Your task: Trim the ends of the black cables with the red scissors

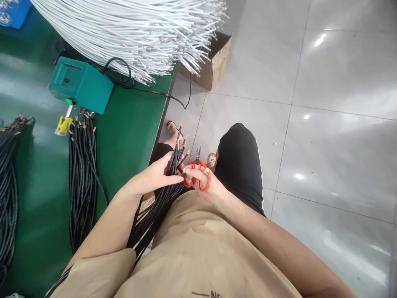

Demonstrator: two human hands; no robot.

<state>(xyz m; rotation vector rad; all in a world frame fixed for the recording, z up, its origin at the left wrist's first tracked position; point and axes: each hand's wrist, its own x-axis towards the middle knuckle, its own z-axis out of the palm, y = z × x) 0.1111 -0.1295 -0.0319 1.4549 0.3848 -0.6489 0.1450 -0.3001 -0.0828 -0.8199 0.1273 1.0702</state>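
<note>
My left hand point(155, 176) is clenched around a bundle of black cables point(173, 165) over my lap, just right of the green table point(130, 132). The cables are thin and dark, their stripped, reddish tips fanning out at the far end. My right hand point(206, 182), fingers through the orange-handled scissors point(197, 174), grips them just beside the bundle.

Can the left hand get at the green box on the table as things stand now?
Probably not yet: the left hand is closed around a bundle of black wires. The path over the table to the green box looks free.
</note>
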